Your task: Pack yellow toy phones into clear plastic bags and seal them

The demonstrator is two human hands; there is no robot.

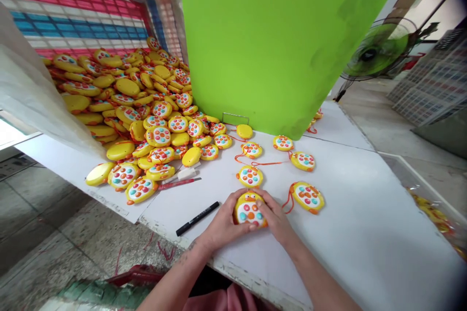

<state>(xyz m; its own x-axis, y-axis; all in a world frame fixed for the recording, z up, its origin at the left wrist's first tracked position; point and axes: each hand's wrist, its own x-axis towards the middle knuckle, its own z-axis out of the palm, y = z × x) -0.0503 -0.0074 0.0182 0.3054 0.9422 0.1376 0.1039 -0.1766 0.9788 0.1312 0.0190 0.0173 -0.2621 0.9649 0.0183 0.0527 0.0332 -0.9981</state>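
Between my two hands, near the table's front edge, is a yellow duck-shaped toy (pixel 251 211) with a white belly of coloured round buttons, face side up. My left hand (pixel 228 221) grips its left side, thumb along the bottom. On its right side, my right hand (pixel 274 214) closes round it with the thumb on the front. Just beyond them lies another duck toy (pixel 250 176). To the right rests a duck toy with an orange cord (pixel 308 197). A black marker pen (pixel 197 218) lies left of my left hand.
A large heap of duck toys (pixel 156 112) spills from a striped woven bag (pixel 83 24) at the left. A red pen-like tool (pixel 178 183) lies by the heap. A tall green board (pixel 262 43) stands behind. A fan (pixel 375 51) and a clear-sided bin (pixel 430 204) are at the right.
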